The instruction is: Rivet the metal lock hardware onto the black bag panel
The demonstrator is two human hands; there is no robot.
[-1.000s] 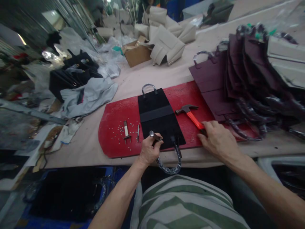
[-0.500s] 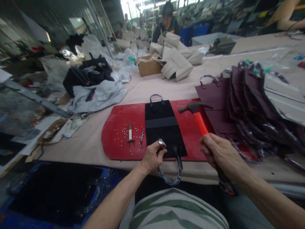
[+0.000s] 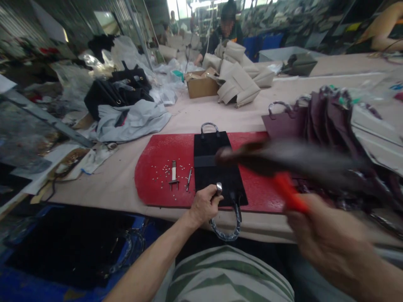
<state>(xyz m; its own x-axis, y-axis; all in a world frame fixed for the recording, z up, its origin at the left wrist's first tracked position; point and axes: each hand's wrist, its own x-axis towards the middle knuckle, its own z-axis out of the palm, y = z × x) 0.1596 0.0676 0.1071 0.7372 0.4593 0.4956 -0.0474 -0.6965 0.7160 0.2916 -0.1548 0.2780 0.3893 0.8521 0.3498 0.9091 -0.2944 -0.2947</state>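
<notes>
A pale table [image 3: 185,121] bears a red board [image 3: 149,172] and carton [image 3: 202,88].

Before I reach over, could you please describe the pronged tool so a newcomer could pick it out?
Find the red board, then look just left of the flat black piece lying across it. There lies the pronged tool; unlike the slim rod beside it, it has a pale shaft and a two-pronged crossbar.

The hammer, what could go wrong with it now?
The hammer might miss the metal tool and hit the left hand, which grips it close to its top. A hard knock could also jolt the tiny loose bits scattered on the red board, and some might bounce away.
</notes>
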